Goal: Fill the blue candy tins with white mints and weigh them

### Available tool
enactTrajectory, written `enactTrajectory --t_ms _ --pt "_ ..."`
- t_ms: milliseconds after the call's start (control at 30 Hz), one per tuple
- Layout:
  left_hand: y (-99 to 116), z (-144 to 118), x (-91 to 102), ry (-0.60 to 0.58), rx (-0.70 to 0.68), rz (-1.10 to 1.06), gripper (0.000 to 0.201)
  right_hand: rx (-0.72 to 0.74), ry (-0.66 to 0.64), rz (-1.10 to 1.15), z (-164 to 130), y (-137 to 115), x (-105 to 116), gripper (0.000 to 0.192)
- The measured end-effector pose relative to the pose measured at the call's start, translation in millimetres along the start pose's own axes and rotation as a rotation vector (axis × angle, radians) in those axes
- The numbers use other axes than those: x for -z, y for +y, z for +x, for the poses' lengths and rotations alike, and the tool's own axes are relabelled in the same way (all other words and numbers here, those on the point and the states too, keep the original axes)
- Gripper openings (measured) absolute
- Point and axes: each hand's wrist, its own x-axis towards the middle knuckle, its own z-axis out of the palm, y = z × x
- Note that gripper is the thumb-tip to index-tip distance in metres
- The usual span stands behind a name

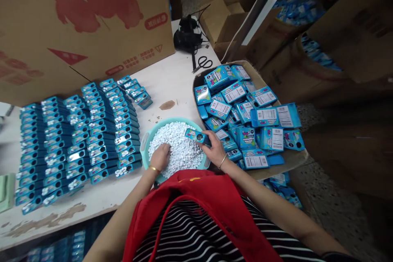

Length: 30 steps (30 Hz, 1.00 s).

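My left hand rests in a heap of small white candies that fills a teal basin at the table's near edge; its fingers curl into the pile. My right hand holds a small blue candy box over the basin's right side. To the right, a cardboard tray is piled with several more blue boxes. Left of the basin, rows of blue boxes lie lined up on the white table.
A large cardboard carton stands at the back left. Black scissors and a black device lie at the table's far end. Brown cartons and bags of blue boxes crowd the right. A green object sits at the left edge.
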Motion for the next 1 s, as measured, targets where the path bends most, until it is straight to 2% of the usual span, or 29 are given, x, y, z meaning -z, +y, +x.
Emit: enactTrajectory --t_ms 67,167,267,400,533,633,700,833,933,1000 --pt "5.1 8.2 -8.9 0.005 -0.015 -0.039 0.023 -0.036 0.016 0.001 -0.3 -1.4 -0.8 0.025" --pt "1.4 5.3 -5.0 0.012 -0.027 -0.092 0.022 -0.071 0.029 -0.004 -1.0 -3.1 -1.5 0.025" --pt "-4.1 -11.5 15.7 0.028 -0.059 -0.144 0.021 -0.06 0.027 -0.021 -0.9 -3.1 -1.4 0.025" --pt "4.9 -34.9 60.3 0.09 -0.148 -0.221 0.023 0.008 -0.005 -0.056 1.0 -1.0 -4.0 0.025" --pt "29.5 -43.3 104.4 0.08 -0.213 -0.178 0.022 0.108 -0.07 -0.126 3.3 -1.8 -10.3 0.035" --pt "52.5 -41.7 127.7 0.013 -0.246 -0.022 0.017 0.178 -0.115 -0.161 4.2 -5.8 -14.5 0.039" --pt "70.1 -40.2 139.5 -0.047 -0.239 0.135 0.015 0.214 -0.134 -0.16 3.9 -8.5 -16.5 0.04" --pt "109.8 -40.6 157.8 -0.141 -0.137 0.435 0.015 0.253 -0.159 -0.112 1.0 -9.6 -21.8 0.042" --pt "134.8 -43.4 168.4 -0.204 -0.141 0.564 0.023 0.278 -0.152 -0.075 -1.9 -7.7 -27.9 0.044" --pt "142.6 -47.0 175.5 -0.234 -0.171 0.592 0.029 0.291 -0.139 -0.056 -2.4 -6.8 -31.2 0.045"
